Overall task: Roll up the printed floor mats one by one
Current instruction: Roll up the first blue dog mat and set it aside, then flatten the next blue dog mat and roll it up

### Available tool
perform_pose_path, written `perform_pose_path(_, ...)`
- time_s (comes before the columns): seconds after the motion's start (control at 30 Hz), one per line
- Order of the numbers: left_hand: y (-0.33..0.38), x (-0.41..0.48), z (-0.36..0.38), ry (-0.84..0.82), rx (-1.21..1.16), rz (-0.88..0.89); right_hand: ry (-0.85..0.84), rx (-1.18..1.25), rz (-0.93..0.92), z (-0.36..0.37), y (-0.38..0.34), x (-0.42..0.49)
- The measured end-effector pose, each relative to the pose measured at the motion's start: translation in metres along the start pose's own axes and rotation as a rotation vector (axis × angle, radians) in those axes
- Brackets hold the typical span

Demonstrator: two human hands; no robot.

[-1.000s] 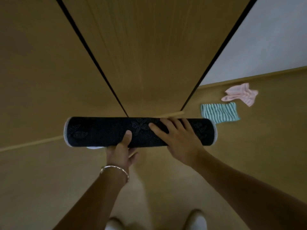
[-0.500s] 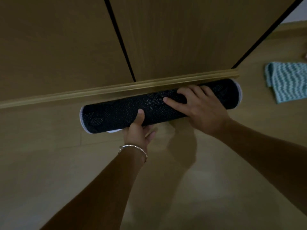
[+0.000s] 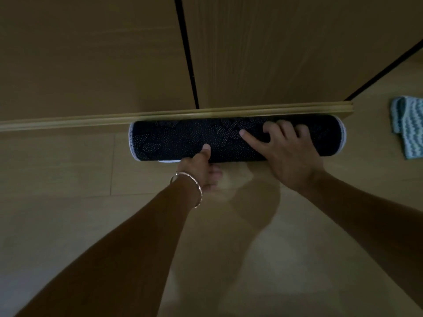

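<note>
A rolled-up dark mat with a dotted leaf pattern and white end edges lies on the floor, pressed lengthwise against the wooden base rail of the wardrobe. My left hand holds it near the middle, thumb on top and fingers tucked beneath. My right hand grips the right part from above, fingers curled over the roll.
The wooden rail runs along the foot of tall wooden wardrobe doors with dark gaps between them. A folded teal-and-white striped cloth lies on the floor at the far right. Pale floorboards stretch toward me.
The rolled mat has gone from held up in front of the doors down onto the floor against the rail. Both hands stayed on it; the right fingers have curled.
</note>
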State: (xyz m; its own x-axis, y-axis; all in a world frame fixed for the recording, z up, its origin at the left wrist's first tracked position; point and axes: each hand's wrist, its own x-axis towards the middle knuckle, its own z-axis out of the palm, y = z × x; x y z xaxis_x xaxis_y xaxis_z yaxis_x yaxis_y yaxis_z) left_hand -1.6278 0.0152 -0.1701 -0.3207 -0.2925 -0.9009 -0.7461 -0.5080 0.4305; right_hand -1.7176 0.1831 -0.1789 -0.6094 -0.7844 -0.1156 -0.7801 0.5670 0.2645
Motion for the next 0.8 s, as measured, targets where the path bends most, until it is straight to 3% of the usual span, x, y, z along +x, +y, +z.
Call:
perform_pose_path(0.1, 0.007, -0.015, -0.002, -0.041, 0.390, -0.050, -0.288, 0.017, -0.021, -0.028, 0.000, 0.005)
perform_pose_path(0.2, 0.023, -0.049, -0.005, 0.057, 0.747, 0.139, -0.466, 0.226, 0.014, -0.075, 0.008, 0.010)
perform_pose_path(0.3, 0.047, -0.101, -0.012, 0.140, 1.019, 0.282, -0.496, 0.317, 0.027, -0.130, 0.017, -0.002)
perform_pose_path(0.43, 0.080, -0.183, -0.034, 0.130, 1.362, 0.414, -0.558, 0.313, -0.033, -0.220, 0.038, -0.023)
perform_pose_path(0.57, 0.168, -0.298, -0.047, 0.132, 1.518, 0.555, -0.562, 0.405, -0.018, -0.349, 0.081, -0.024)
perform_pose_path(0.8, 0.329, -0.556, -0.029, -0.028, 1.583, 0.802, -0.500, 0.525, 0.079, -0.633, 0.212, -0.040)
